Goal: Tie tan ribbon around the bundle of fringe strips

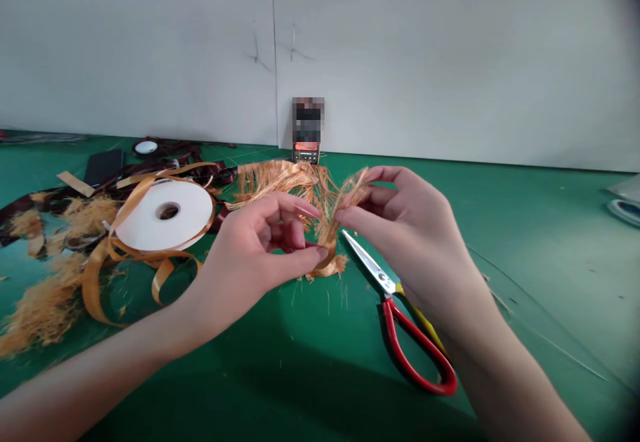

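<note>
Between my hands is a short piece of golden ribbon (327,245) whose upper end is frayed into loose threads. My left hand (270,242) pinches its lower part between thumb and finger. My right hand (400,215) is closed on the frayed threads at the top, fingertips together. Just behind lies a heap of frayed golden ribbon strips (280,182), partly hidden by my left hand. A pair of scissors (383,282) with red and yellow handles rests below my right hand, blades pointing away and to the left; my right forearm covers part of one handle.
To the left stand a white ribbon spool (150,219) with golden ribbon curling off it and a pile of fluffy golden threads (47,305). Dark ribbon (195,155) lies behind. A phone (307,132) leans against the white wall (425,55). The table (300,375) is green.
</note>
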